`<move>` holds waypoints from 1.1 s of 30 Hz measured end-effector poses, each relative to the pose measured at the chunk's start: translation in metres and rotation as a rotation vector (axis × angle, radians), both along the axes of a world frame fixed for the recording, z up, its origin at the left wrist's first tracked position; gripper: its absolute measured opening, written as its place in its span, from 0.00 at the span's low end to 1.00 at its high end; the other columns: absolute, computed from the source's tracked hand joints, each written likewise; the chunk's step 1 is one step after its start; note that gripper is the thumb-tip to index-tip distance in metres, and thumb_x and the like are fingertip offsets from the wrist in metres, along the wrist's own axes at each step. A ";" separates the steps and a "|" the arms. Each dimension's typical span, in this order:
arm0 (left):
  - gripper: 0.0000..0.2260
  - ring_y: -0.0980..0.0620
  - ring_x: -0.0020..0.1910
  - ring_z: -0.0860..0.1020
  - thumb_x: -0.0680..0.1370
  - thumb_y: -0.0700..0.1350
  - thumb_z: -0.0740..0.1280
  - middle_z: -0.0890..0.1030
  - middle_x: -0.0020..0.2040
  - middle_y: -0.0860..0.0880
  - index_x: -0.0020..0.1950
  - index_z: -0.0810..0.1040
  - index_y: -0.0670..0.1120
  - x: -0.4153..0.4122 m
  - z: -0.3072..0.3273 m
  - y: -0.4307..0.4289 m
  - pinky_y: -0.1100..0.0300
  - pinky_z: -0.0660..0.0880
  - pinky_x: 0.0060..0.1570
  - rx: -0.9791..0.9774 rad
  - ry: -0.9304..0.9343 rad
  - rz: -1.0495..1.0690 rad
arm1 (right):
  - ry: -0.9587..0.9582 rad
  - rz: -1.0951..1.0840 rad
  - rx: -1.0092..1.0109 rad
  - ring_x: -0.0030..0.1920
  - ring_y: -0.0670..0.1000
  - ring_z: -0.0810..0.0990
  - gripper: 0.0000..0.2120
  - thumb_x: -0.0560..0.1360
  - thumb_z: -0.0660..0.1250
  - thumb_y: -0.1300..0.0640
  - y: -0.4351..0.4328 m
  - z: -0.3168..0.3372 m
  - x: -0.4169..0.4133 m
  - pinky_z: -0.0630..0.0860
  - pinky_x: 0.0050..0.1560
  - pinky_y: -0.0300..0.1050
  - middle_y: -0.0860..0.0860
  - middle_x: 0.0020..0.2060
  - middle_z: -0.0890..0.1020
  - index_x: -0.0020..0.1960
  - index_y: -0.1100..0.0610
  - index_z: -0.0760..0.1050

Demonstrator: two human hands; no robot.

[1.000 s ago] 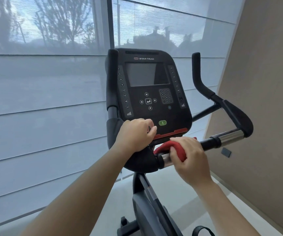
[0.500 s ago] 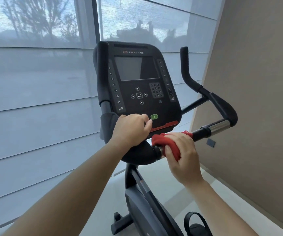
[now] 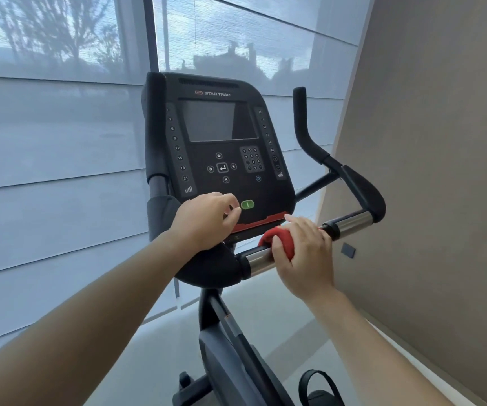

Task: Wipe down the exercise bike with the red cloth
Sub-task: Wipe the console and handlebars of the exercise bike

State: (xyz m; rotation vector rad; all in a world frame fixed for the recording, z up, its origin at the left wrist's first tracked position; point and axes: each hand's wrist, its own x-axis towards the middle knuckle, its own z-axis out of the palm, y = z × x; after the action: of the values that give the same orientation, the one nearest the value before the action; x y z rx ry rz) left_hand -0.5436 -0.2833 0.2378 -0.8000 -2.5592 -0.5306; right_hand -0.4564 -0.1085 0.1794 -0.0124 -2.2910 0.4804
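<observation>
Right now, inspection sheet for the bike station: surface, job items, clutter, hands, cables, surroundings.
Surface: chrome handlebar bar, bare on both sides of the cloth.
Job's things: red cloth wrapped over the bar; exercise bike console screen dark.
Clutter: nothing seen.
Grippers: right hand grips the cloth on the bar; left hand rests at the console's lower edge, near the green button.
Cables: nothing seen.
Surroundings: window blinds ahead, beige wall to the right, pedal strap below.

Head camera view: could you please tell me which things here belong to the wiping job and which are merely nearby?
In the job:
red cloth, wrapped on the chrome handlebar grip
right hand, gripping the cloth
left hand, at the console's lower edge
Star Trac console

Merely nearby:
window blind
beige wall
</observation>
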 end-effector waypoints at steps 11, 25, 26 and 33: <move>0.13 0.53 0.50 0.76 0.80 0.53 0.57 0.80 0.49 0.55 0.55 0.78 0.52 0.015 -0.009 0.070 0.58 0.72 0.43 0.078 -0.114 0.117 | -0.025 0.140 0.050 0.45 0.51 0.77 0.19 0.77 0.52 0.45 0.093 0.003 -0.024 0.68 0.59 0.48 0.50 0.43 0.81 0.48 0.54 0.77; 0.12 0.51 0.43 0.76 0.80 0.50 0.56 0.78 0.43 0.52 0.48 0.78 0.49 0.031 -0.020 0.106 0.53 0.75 0.40 0.033 0.032 0.322 | 0.114 0.288 -0.062 0.46 0.52 0.78 0.12 0.77 0.59 0.49 0.095 -0.017 -0.034 0.73 0.57 0.49 0.50 0.43 0.82 0.47 0.55 0.77; 0.12 0.50 0.44 0.76 0.80 0.49 0.56 0.79 0.43 0.52 0.48 0.78 0.48 0.031 -0.020 0.107 0.52 0.75 0.40 0.037 0.047 0.326 | 0.123 0.326 -0.037 0.49 0.52 0.78 0.13 0.78 0.59 0.48 0.095 -0.022 -0.032 0.71 0.59 0.49 0.50 0.46 0.82 0.50 0.54 0.78; 0.12 0.50 0.44 0.76 0.80 0.49 0.55 0.79 0.43 0.51 0.48 0.78 0.48 0.032 -0.021 0.107 0.52 0.75 0.40 0.043 0.052 0.313 | 0.080 0.335 -0.085 0.42 0.53 0.77 0.14 0.78 0.57 0.49 0.129 0.006 -0.040 0.73 0.53 0.52 0.50 0.39 0.81 0.46 0.57 0.77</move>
State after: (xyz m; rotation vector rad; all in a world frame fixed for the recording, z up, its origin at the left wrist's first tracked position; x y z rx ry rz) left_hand -0.5120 -0.1765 0.2171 -0.3811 -2.5478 -0.4552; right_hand -0.4968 0.0205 0.1851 0.3471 -2.1989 0.7363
